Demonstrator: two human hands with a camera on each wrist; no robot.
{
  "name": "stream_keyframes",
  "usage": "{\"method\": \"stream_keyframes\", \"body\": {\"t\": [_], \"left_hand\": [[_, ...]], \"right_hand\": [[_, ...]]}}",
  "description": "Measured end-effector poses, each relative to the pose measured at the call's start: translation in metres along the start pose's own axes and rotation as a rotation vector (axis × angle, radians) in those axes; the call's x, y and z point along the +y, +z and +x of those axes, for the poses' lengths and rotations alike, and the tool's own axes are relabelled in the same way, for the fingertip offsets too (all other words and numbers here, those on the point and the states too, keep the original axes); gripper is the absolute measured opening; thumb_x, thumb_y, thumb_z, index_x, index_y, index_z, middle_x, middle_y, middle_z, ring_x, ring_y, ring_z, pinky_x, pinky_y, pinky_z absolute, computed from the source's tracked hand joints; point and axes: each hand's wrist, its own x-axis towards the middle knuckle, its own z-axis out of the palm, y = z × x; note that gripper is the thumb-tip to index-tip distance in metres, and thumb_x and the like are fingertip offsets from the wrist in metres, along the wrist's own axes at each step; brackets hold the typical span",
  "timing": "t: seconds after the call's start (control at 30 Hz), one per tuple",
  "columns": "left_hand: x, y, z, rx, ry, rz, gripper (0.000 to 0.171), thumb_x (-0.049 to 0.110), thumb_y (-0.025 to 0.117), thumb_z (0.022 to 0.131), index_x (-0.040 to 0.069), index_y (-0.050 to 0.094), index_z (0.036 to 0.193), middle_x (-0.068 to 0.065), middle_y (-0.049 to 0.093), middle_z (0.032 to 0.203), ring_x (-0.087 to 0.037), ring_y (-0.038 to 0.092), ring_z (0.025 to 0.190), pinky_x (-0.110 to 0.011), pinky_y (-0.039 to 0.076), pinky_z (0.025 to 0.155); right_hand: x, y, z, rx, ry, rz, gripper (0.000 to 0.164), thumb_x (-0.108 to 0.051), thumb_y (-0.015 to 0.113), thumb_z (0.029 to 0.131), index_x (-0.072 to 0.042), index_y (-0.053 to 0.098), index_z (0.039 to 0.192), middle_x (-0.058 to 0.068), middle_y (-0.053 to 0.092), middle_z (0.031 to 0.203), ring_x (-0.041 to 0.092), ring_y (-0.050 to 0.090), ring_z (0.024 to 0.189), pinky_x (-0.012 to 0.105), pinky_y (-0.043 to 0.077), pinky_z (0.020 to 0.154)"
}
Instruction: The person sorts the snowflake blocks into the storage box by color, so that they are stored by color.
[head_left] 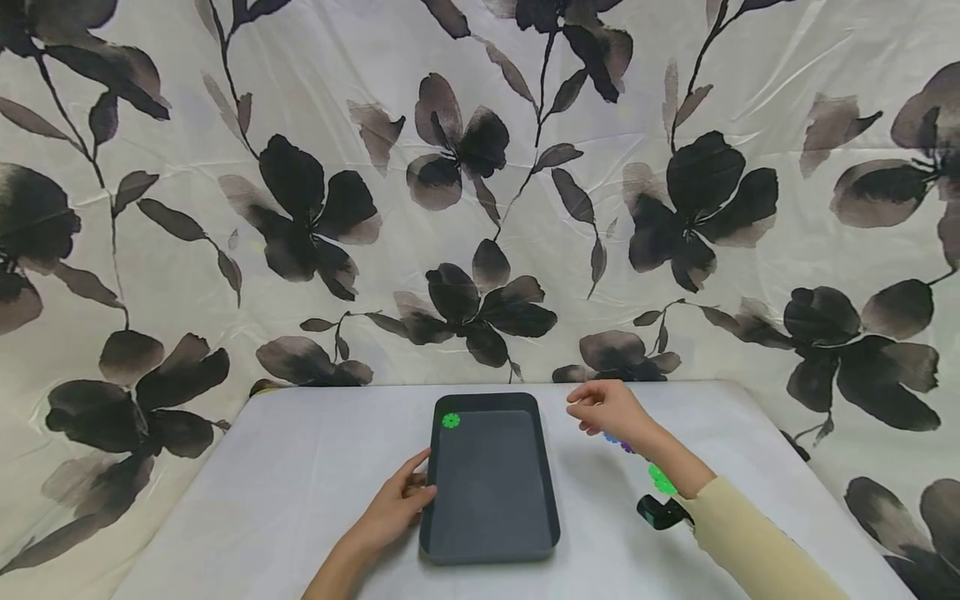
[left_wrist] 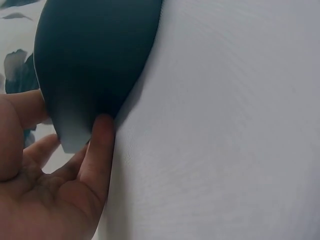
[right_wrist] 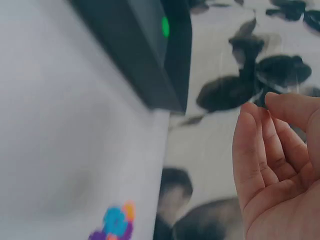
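Observation:
A dark grey rectangular tray (head_left: 491, 492) stands on the white table, with one green flower-shaped disc (head_left: 451, 421) in its far left corner. At the tray's left side, my left hand (head_left: 397, 504) holds the wall; the left wrist view shows the thumb (left_wrist: 103, 132) pressed against it and other fingers at the rim. My right hand (head_left: 611, 412) hovers right of the tray's far end, fingers loosely bent, with nothing between thumb and fingertips. Below it lie small blue (right_wrist: 116, 221), purple and orange pieces, partly hidden by the hand in the head view.
Another green piece (head_left: 662, 479) lies on the table beside the right forearm, partly covered by it. A black device (head_left: 660, 512) is worn at the right wrist. Behind the table's far edge hangs a white cloth (head_left: 450, 350) with dark flowers.

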Motion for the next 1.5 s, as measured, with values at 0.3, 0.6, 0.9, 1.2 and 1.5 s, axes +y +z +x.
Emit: {"method": "stream_keyframes", "body": {"t": [0.3, 0.6, 0.9, 1.2, 1.5], "left_hand": [[0.001, -0.001, 0.002, 0.002, 0.023, -0.002, 0.065, 0.022, 0.062, 0.097, 0.015, 0.030, 0.153, -0.017, 0.049, 0.130, -0.023, 0.055, 0.099, -0.035, 0.048, 0.074], [0.003, -0.002, 0.003, 0.018, 0.031, 0.019, 0.064, 0.023, 0.062, 0.097, 0.017, 0.031, 0.153, -0.017, 0.048, 0.133, -0.022, 0.055, 0.102, -0.036, 0.049, 0.077], [0.000, -0.001, -0.001, 0.014, 0.023, 0.024, 0.064, 0.024, 0.062, 0.097, 0.016, 0.031, 0.153, -0.018, 0.049, 0.132, -0.023, 0.055, 0.101, -0.036, 0.050, 0.076], [-0.002, 0.000, -0.001, 0.008, 0.037, 0.006, 0.063, 0.023, 0.060, 0.098, 0.018, 0.030, 0.153, -0.018, 0.046, 0.135, -0.023, 0.056, 0.106, -0.038, 0.051, 0.078], [-0.001, 0.002, -0.001, 0.029, 0.024, 0.021, 0.062, 0.022, 0.060, 0.098, 0.018, 0.032, 0.153, -0.017, 0.047, 0.134, -0.023, 0.055, 0.104, -0.036, 0.050, 0.077]], "right_hand": [[0.034, -0.046, -0.023, 0.072, 0.137, -0.010, 0.030, -0.015, 0.070, 0.091, 0.007, 0.064, 0.111, 0.014, 0.065, 0.090, 0.036, 0.065, 0.078, 0.032, 0.056, 0.067], [0.068, -0.068, -0.048, 0.145, 0.254, -0.062, 0.031, -0.013, 0.068, 0.092, 0.008, 0.062, 0.114, 0.019, 0.065, 0.096, 0.023, 0.062, 0.072, 0.030, 0.055, 0.065], [0.100, -0.074, -0.070, 0.174, 0.293, -0.117, 0.028, -0.013, 0.068, 0.091, 0.007, 0.064, 0.109, 0.010, 0.062, 0.085, 0.020, 0.058, 0.066, 0.030, 0.053, 0.060], [0.111, -0.072, -0.083, 0.174, 0.350, -0.096, 0.031, -0.018, 0.072, 0.089, 0.004, 0.065, 0.110, 0.007, 0.063, 0.086, 0.020, 0.058, 0.069, 0.031, 0.051, 0.059], [0.119, -0.067, -0.086, 0.165, 0.356, -0.143, 0.034, -0.018, 0.073, 0.087, 0.004, 0.065, 0.111, 0.005, 0.062, 0.082, 0.019, 0.056, 0.070, 0.030, 0.050, 0.059]]}}
